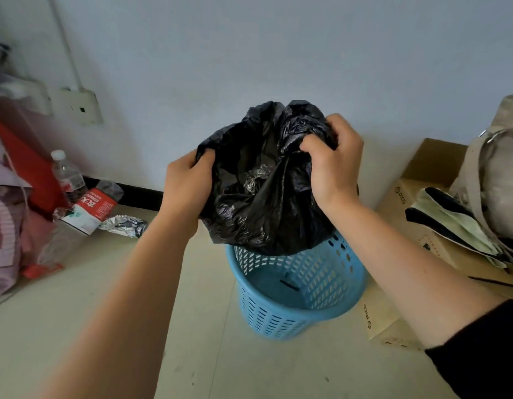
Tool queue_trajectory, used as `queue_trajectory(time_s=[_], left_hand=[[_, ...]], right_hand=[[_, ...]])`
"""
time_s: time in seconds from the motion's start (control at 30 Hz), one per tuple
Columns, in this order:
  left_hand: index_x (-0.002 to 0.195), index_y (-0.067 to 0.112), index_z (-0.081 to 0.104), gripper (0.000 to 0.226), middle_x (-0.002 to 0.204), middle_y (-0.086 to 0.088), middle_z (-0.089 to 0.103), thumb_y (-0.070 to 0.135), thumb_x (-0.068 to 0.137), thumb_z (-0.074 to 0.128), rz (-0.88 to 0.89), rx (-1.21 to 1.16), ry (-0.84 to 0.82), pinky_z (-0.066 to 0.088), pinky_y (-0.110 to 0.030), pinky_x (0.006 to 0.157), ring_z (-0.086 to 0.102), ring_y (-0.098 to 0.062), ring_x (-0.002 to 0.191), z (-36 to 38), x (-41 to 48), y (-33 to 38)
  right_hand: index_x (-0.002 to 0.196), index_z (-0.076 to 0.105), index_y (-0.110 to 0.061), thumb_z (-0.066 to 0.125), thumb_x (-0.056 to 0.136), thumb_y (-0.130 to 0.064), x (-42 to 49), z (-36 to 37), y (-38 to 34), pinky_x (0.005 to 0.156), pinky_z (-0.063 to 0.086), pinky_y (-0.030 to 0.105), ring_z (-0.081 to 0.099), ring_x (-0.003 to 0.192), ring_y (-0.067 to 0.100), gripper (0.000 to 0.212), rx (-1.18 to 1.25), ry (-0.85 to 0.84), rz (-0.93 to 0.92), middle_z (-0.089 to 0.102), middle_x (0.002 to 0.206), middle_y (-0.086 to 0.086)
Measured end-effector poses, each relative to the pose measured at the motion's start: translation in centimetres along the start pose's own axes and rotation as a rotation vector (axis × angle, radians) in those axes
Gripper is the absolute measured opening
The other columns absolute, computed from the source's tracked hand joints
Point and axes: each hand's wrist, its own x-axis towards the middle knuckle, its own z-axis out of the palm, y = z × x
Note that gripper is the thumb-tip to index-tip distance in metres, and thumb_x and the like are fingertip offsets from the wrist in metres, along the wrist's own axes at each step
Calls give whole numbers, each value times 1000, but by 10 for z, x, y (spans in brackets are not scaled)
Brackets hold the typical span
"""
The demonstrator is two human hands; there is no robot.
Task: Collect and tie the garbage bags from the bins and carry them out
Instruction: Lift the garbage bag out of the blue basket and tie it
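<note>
A black garbage bag (261, 203) hangs above a blue perforated plastic bin (315, 283) on the floor; the bag's bottom sits just over the bin's far rim. My left hand (189, 182) grips the bag's left edge. My right hand (333, 159) grips a bunch of the bag's top at the right. The mouth of the bag gapes between my hands, with crumpled silvery trash visible inside. The bin's inside is bare apart from a small dark scrap.
Cardboard boxes (393, 197) stand right of the bin with a beige bag (497, 168) and folded cloth on top. At left lie a water bottle (66, 174), a red-and-white carton (89, 208), foil (124, 224) and pink bags (4, 226). A white wall is close behind.
</note>
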Motion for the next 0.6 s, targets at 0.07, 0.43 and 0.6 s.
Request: queue_trajectory(time_s=[0.07, 0.43, 0.6], left_hand=[[78, 17, 61, 21, 82, -7, 63, 26, 94, 53, 50, -73, 54, 49, -32, 71, 60, -18, 74, -13, -4, 18], [70, 24, 66, 27, 74, -1, 62, 29, 93, 53, 203, 36, 358, 49, -33, 70, 57, -14, 69, -115, 3, 29], [80, 16, 64, 24, 63, 2, 52, 26, 96, 49, 45, 317, 488, 34, -28, 57, 44, -12, 58, -159, 3, -38]], right_hand=[[70, 40, -17, 57, 73, 1, 6, 18, -17, 49, 29, 16, 33, 51, 2, 26, 55, 19, -37, 38, 56, -15], [85, 45, -8, 58, 79, 1, -22, 139, -13, 47, 32, 13, 36, 49, 1, 16, 150, -54, 140, 42, 65, -6], [100, 51, -15, 56, 85, -13, -81, 175, 54, 78, 46, 36, 53, 77, 14, 16, -166, -324, 323, 54, 81, -8]])
